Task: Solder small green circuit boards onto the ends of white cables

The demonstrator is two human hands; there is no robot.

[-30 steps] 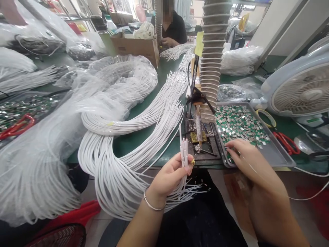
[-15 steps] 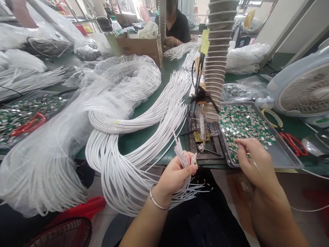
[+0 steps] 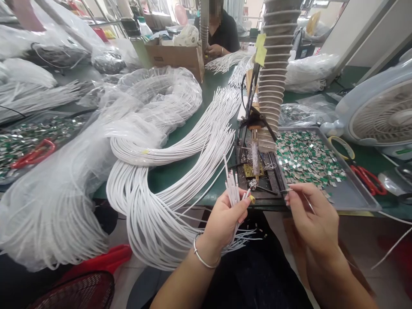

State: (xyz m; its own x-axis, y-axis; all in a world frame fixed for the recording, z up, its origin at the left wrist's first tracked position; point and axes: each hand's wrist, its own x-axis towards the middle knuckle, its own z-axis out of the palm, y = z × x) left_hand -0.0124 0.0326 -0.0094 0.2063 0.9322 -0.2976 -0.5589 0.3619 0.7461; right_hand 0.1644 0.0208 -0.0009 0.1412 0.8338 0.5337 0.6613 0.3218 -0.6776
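Observation:
My left hand (image 3: 230,212) is closed around a bunch of white cables (image 3: 232,189), their cut ends pointing up and showing reddish tips. A small yellow piece (image 3: 252,199) shows by its fingertips. My right hand (image 3: 313,214) pinches a thin silvery solder wire (image 3: 309,205) at the near left edge of the grey tray (image 3: 357,195). Whether a small connector is also between those fingertips, I cannot tell. Between the hands, a soldering iron (image 3: 255,156) hangs tip down in a stand, above a blob of solder (image 3: 252,184).
Small green-and-silver connectors (image 3: 309,154) fill much of the tray. Long white cable bundles (image 3: 180,150) and a plastic-wrapped coil (image 3: 128,116) lie at left. A ribbed hose (image 3: 273,73), red-handled scissors (image 3: 368,180) and a fan (image 3: 386,107) stand around. A person (image 3: 222,34) sits opposite.
My right hand has moved left and toward me, from over the connectors to the tray's edge. My left hand has shifted slightly right with the cables.

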